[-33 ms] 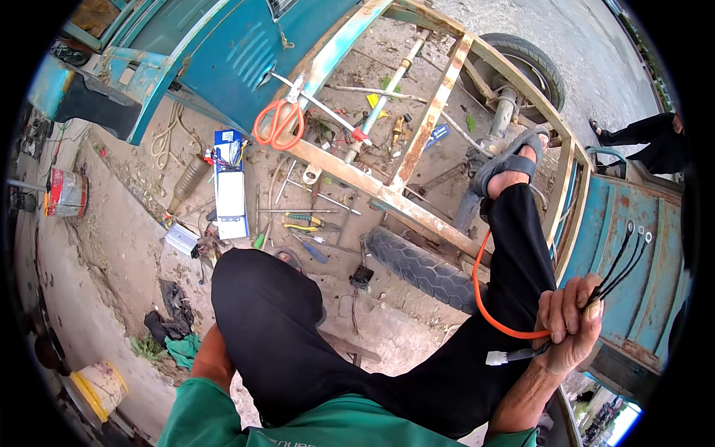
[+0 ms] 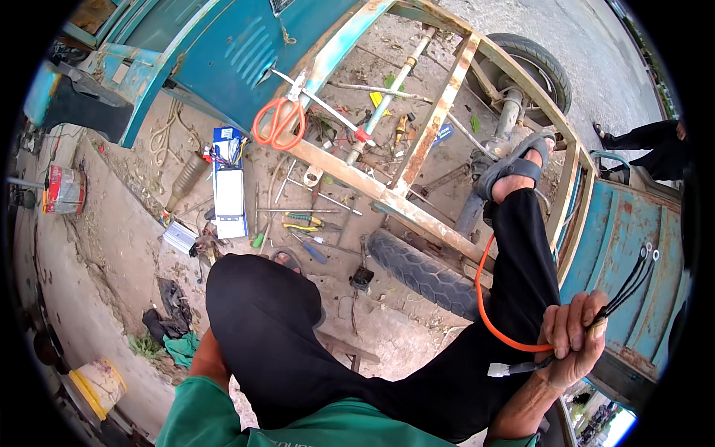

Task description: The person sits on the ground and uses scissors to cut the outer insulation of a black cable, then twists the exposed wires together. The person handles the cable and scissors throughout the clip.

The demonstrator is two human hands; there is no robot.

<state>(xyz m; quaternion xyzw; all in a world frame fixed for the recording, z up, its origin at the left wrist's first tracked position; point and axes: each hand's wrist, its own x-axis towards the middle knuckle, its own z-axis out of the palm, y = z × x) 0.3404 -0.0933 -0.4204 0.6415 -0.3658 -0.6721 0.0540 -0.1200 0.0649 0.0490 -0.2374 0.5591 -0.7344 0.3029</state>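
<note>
My right hand (image 2: 572, 339) is closed round a wire harness, held up over my right leg at the lower right. Thin black wires (image 2: 629, 287) ending in metal ring terminals stick up past my fingers. From the other side of the fist hang a white plug connector (image 2: 498, 369) on a black sleeve and an orange cable (image 2: 484, 302) that curves up along my shin. My left forearm (image 2: 209, 357) goes down beside my left knee, and the leg hides the hand. Orange-handled scissors (image 2: 279, 123) rest on the rusty metal frame (image 2: 372, 186).
Pliers (image 2: 310, 223), a screwdriver (image 2: 314, 252) and rods lie on the dirt between my feet. Nearby are a blue and white box (image 2: 229, 186) and a tyre (image 2: 421, 272). My right foot is up on the frame. Another person's leg (image 2: 644, 141) shows at the far right.
My right hand has shifted slightly right and down with the harness, and the ring terminals have swung right. My left knee has moved a little left.
</note>
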